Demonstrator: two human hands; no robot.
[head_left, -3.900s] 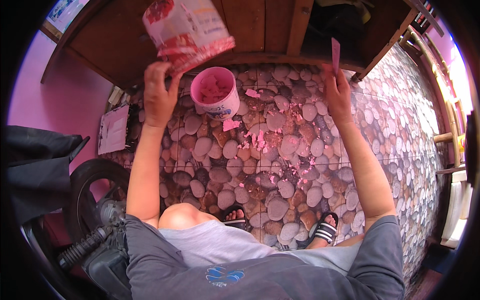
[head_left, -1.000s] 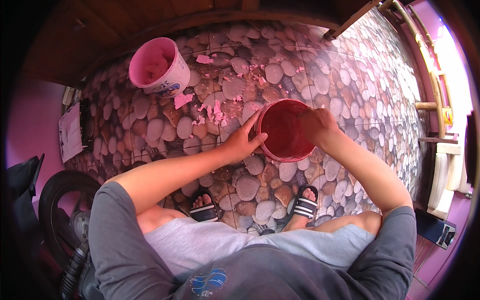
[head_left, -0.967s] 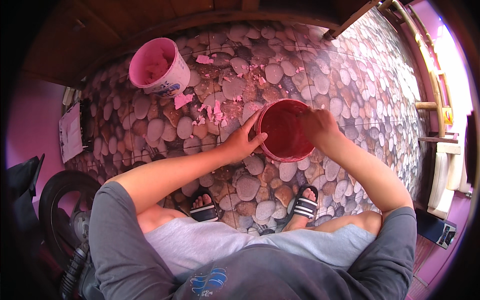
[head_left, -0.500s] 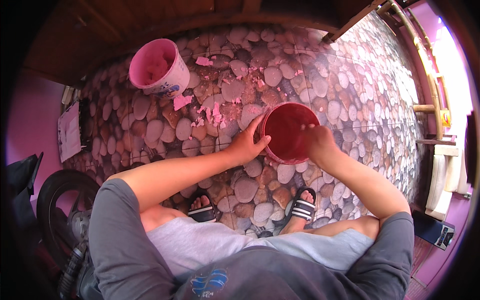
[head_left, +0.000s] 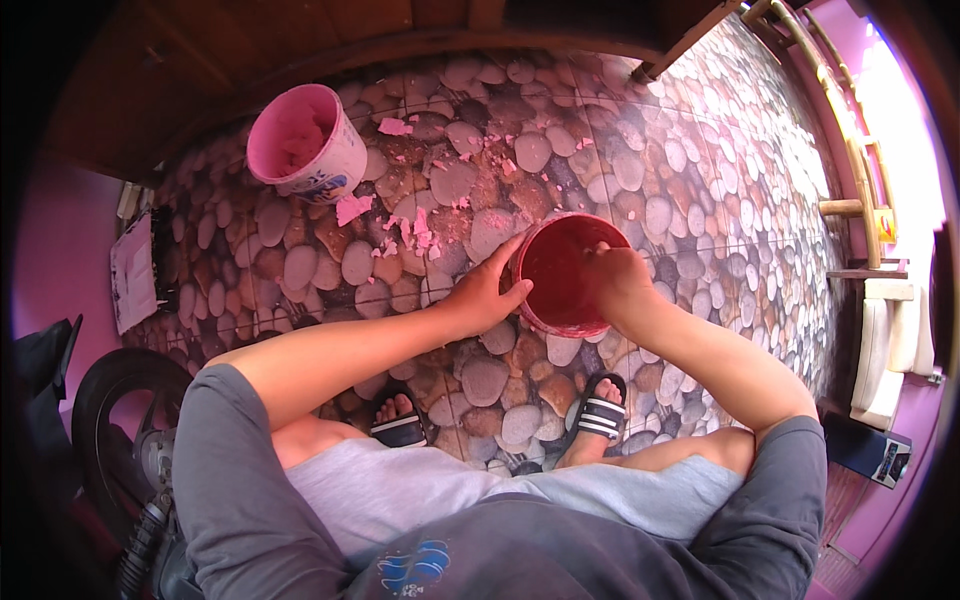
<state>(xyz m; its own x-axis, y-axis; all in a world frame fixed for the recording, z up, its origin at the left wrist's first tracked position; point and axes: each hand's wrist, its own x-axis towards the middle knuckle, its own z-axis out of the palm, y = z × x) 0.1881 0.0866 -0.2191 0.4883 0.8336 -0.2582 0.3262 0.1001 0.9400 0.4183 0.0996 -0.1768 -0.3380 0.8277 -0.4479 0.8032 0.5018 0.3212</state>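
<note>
My left hand (head_left: 490,292) grips the side and rim of a red bucket (head_left: 550,290) held upright above the floor between my feet. My right hand (head_left: 620,278) is closed and reaches into the bucket at its right side; what it holds is hidden. The bucket's inside is red, with smeared pink-white on the rim. Beyond it to the upper left, a white tub (head_left: 350,155) with a pink inside stands upright with pink lumps in it. Flakes of pink material (head_left: 420,230) lie scattered on the floor between the tub and the bucket.
A wooden cabinet (head_left: 400,28) runs along the top. At left are a motorbike wheel (head_left: 105,385), dark cloth (head_left: 45,360) and a stained board (head_left: 133,275) by the pink wall. At right are a bamboo rack (head_left: 860,160) and pale cushion-like pieces (head_left: 875,350).
The red bucket, raised and tipped over the white tub earlier, is now lower, upright and nearer me. My right hand, earlier holding up a flat blade, moved into the bucket and lately shifted slightly downward.
</note>
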